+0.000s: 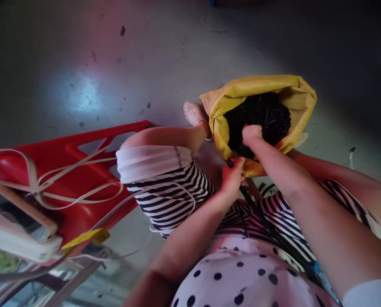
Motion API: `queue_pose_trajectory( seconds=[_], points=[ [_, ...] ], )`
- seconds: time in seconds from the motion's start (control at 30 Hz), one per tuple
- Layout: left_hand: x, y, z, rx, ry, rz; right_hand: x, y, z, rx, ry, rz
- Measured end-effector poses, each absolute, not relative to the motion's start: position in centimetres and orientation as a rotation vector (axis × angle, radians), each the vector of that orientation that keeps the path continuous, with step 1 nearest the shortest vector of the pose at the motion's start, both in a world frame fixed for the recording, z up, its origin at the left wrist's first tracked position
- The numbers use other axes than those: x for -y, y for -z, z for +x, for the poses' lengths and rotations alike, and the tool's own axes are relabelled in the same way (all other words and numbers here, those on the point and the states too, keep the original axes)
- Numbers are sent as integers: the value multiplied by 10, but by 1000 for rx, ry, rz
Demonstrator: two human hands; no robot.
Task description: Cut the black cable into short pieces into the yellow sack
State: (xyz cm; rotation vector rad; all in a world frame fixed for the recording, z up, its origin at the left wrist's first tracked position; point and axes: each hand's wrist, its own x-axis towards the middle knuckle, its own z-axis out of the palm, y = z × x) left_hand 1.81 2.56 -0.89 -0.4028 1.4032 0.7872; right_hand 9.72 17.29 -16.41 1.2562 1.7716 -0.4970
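My left hand (231, 179) is closed at the near edge of a yellow woven bag (235, 88). A short black tube-like end (229, 163) sticks out of its grip. From below that hand a long black strip (267, 226) runs across my lap toward the lower right; whether the two are one piece I cannot tell. Inside the bag lies a heap of small glossy black pieces (270, 113). Reaching into the bag, my right hand (252, 134) has its fingers curled down at the heap. Whatever those fingertips hold is hidden.
The bag stands on the grey floor (165, 55) between my legs. To the left is a red plastic stool (91, 166) with loops of pale strap (78, 198), a white box-like device (24, 238) and a yellow tag (86, 238). Dark scraps lie scattered on the floor.
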Motion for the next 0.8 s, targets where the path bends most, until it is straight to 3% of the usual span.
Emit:
queue_pose_trajectory(
  seconds=[0.2, 0.53, 0.8],
  points=[
    [-28, 7, 15, -1356, -722, -474, -179, 171, 96, -1721, 524, 1248],
    [-36, 10, 19, -1369, -694, -431, -161, 116, 150, -1816, 593, 1371],
    [-28, 10, 20, -1384, -675, -366, -181, 161, 100, -1796, 468, 1156]
  ],
)
